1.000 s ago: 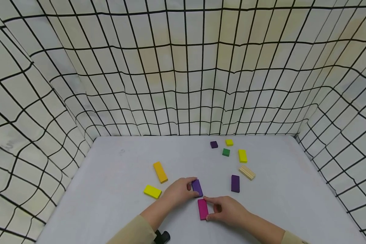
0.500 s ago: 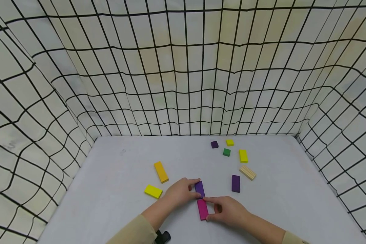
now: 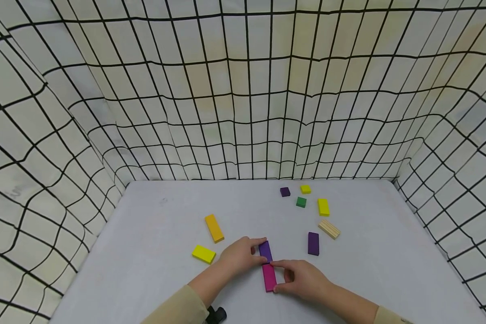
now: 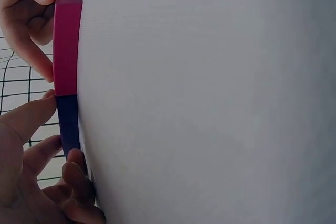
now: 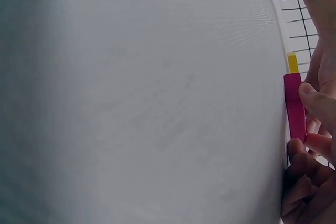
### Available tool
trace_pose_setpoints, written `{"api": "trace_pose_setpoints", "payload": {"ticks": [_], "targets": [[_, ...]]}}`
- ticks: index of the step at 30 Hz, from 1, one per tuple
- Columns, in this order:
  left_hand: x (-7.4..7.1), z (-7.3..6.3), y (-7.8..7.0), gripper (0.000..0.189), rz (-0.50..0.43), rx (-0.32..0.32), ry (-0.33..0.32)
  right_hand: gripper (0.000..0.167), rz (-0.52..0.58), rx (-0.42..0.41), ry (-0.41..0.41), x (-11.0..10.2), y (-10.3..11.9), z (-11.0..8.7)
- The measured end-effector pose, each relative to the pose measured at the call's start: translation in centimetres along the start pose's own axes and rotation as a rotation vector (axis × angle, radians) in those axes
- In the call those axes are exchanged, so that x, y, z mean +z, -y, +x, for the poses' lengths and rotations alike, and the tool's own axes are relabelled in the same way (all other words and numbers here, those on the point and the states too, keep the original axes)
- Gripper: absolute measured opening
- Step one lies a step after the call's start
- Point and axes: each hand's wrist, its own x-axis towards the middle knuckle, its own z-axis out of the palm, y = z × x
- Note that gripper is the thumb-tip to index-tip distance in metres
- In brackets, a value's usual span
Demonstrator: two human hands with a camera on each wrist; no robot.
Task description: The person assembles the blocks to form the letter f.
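Observation:
My left hand (image 3: pixel 238 255) holds a purple block (image 3: pixel 266 251) flat on the white table, thumb at its near end and index finger at its far end. My right hand (image 3: pixel 304 276) pinches a pink block (image 3: pixel 269 279) lengthwise between thumb and index finger. The two blocks lie end to end in one line, the purple one farther off. In the left wrist view the pink block (image 4: pixel 66 45) meets the darker-looking purple block (image 4: pixel 68 124) with no visible gap. In the right wrist view the pink block (image 5: pixel 295 103) shows beside the fingers, which hide the purple block.
Left of the hands lie an orange block (image 3: pixel 214 228) and a yellow block (image 3: pixel 204 254). To the right are a dark purple block (image 3: pixel 313 244), a ridged wooden block (image 3: pixel 329 229), a yellow block (image 3: pixel 323 207) and several small cubes. Black netting (image 3: pixel 249 94) encloses the white table (image 3: pixel 154 270).
My left hand has slid the purple block slightly right and nearer, closing the small gap to the pink block. The right hand and pink block have stayed almost in place.

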Motion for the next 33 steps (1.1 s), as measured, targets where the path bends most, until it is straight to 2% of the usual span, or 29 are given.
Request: {"api": "trace_pose_setpoints", "payload": {"ticks": [6, 25, 33], "targets": [[-0.05, -0.08, 0.00, 0.055, 0.016, 0.020, -0.001, 0.057, 0.003, -0.018, -0.018, -0.02, 0.23, -0.04], [-0.19, -0.04, 0.02, 0.061, -0.002, 0.011, 0.041, 0.061, 0.010, 0.024, -0.008, 0.04, 0.44, -0.01], [-0.33, -0.09, 0.01, 0.061, 0.004, 0.029, 0.042, 0.062, 0.000, 0.001, -0.008, 0.06, 0.36, -0.12]]}}
